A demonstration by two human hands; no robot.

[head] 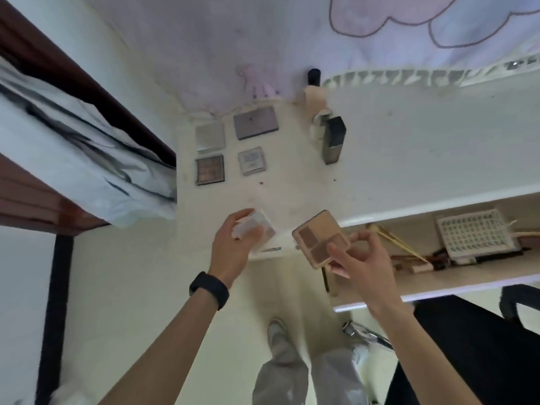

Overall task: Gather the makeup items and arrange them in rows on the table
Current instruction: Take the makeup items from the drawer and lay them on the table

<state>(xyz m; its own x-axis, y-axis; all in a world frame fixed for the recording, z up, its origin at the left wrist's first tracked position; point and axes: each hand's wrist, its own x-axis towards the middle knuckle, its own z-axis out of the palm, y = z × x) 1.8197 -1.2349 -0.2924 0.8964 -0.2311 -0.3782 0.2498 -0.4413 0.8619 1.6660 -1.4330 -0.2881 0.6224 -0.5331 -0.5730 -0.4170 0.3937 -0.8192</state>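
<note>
My left hand (pixel 233 244) grips a clear-lidded palette (pixel 260 226) over the near edge of the white table (pixel 394 147). In my right hand (pixel 362 258) is a tan square palette (pixel 320 239) with brown pans, pinched at its corner above the table's front edge. On the table lie several flat compacts in two rows: a grey rectangular one (pixel 255 123), a silver square one (pixel 210 136), a brown eyeshadow palette (pixel 209 169) and a small pale square one (pixel 252 160). To their right stand a beige bottle with a black cap (pixel 314 92), a dark rectangular bottle (pixel 333 140) and a round clear jar (pixel 320 119).
A wooden bed frame with pale bedding (pixel 73 159) runs along the left. A lower shelf (pixel 438 276) on the right holds a perforated white tray (pixel 476 232) and small clutter. A dark chair (pixel 473 352) is at lower right. My legs and shoe (pixel 277 334) show below.
</note>
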